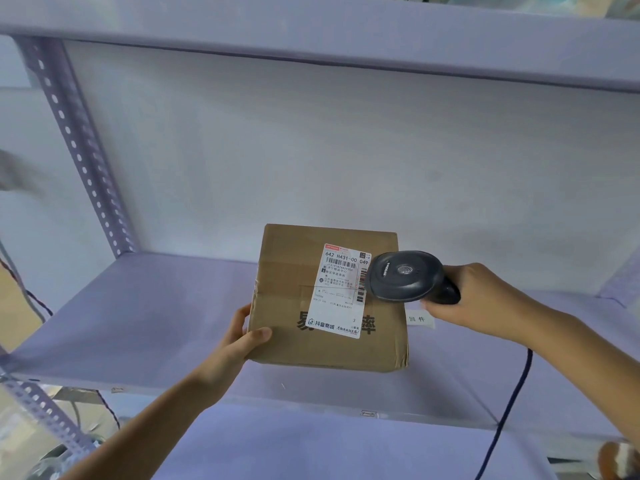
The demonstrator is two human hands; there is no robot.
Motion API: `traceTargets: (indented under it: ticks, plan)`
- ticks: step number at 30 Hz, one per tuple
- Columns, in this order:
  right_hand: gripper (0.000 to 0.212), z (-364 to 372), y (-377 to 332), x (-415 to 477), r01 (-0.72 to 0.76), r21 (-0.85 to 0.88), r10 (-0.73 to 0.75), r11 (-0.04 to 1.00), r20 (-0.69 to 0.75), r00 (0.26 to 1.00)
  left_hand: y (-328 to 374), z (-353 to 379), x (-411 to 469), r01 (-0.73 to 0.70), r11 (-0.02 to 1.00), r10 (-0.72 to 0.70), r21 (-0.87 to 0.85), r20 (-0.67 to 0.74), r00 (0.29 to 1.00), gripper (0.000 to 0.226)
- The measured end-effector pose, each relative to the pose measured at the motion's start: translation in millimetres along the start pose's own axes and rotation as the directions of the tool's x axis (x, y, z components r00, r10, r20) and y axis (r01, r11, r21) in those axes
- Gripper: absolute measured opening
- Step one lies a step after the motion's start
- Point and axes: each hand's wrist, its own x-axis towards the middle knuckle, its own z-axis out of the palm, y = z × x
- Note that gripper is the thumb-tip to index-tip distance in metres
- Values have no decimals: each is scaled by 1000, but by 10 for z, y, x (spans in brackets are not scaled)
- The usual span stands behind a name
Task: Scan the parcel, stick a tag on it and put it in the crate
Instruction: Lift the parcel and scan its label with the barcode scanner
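Note:
A brown cardboard parcel sits tilted up over the pale purple shelf, its top face turned toward me. A white shipping label with barcodes is stuck on that face. My left hand grips the parcel's lower left corner, thumb on top. My right hand holds a dark handheld barcode scanner, whose head points at the label's right edge, almost touching it. No crate is in view.
A small white tag with printed characters lies on the shelf behind the parcel's right side. The scanner's dark cable hangs down past the shelf's front edge. A perforated metal upright stands at the left, and another shelf board runs overhead.

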Motion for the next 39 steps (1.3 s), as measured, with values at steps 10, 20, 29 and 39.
traceTargets:
  ticks: [10, 20, 29, 39]
  plan:
    - [12, -63, 454, 92, -283, 512, 401, 811, -135, 906, -24, -16, 23, 6, 1000, -6, -5, -2, 1000, 82]
    - [20, 480, 1122, 217, -553, 559, 644, 618, 43, 763, -10, -20, 14, 11, 1000, -11, 12, 7, 1000, 79]
    - [32, 748, 1305, 295, -600, 585, 721, 545, 39, 692, -2, 1, -11, 3, 1000, -3, 8, -10, 1000, 80]
    - [36, 822, 1422, 323, -625, 579, 743, 524, 48, 667, 15, 28, -24, 7, 1000, -6, 18, -16, 1000, 84]
